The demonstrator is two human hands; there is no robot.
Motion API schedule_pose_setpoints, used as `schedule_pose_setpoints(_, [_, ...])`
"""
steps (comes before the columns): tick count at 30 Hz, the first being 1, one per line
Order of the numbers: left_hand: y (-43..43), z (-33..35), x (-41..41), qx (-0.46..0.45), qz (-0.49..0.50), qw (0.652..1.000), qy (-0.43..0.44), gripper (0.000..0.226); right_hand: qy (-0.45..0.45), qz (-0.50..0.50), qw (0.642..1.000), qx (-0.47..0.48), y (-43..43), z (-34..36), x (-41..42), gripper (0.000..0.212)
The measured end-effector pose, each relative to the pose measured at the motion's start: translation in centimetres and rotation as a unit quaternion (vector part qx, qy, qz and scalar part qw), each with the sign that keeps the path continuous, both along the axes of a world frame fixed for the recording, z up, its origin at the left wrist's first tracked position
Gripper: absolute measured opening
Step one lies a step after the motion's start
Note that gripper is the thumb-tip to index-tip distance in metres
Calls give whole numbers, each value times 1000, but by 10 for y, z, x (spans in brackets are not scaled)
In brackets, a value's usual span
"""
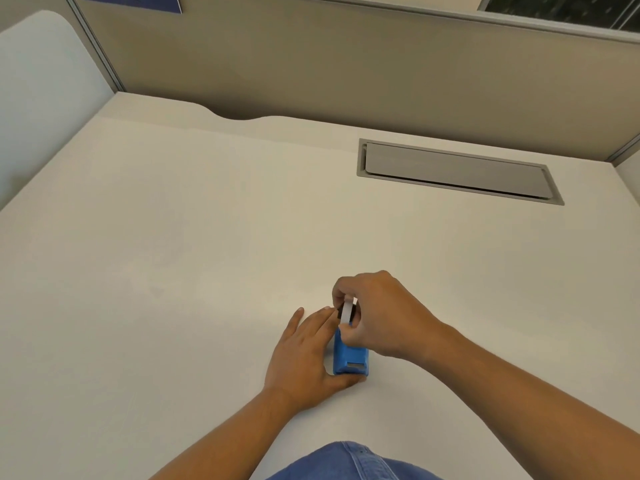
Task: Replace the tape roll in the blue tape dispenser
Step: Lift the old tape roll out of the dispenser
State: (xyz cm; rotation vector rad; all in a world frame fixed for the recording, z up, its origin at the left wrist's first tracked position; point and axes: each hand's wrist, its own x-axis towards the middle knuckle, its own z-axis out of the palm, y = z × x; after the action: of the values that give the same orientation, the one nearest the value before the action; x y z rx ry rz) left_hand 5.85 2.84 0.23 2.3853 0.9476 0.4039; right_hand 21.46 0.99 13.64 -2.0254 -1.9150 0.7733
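White desk (207,237): left hand (301,358) braces blue tape dispenser (348,358); right hand (377,313) fingers pinch tape roll (346,311) above it.

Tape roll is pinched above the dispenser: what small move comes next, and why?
Probably ease the tape roll straight up or down along its slot: the right hand pinches it at the blue dispenser's far end, while the left hand braces the body.

Bare desk (173,254) is lying open to the left and far side. Near centre, the left hand (304,355) and right hand (377,317) are crowding the blue tape dispenser (348,358). A partition wall (311,64) is closing the far edge.
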Motion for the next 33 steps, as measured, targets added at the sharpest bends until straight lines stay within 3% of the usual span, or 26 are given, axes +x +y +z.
schedule_pose_setpoints(5, [2,5,-2,-24,-11,1000,6,98,-8,-18,1000,-24,-14,-10,4,22])
schedule_pose_setpoints(10, [4,25,-12,-133,-21,991,-25,116,-6,-35,999,-18,-28,-8,7,21])
schedule_pose_setpoints(16, [-21,71,-18,-238,120,953,-141,85,13,-44,999,-4,-53,3,3,19])
schedule_pose_setpoints(23, [-51,106,-14,-418,118,872,-229,27,28,-12,999,-20,-79,19,-14,24])
schedule_pose_setpoints(26, [-60,111,-19,-448,125,848,-253,24,32,-7,999,-19,-90,26,-18,30])
schedule_pose_setpoints(33, [-74,126,-28,-466,166,815,-303,39,83,-42,995,30,-115,34,-17,59])
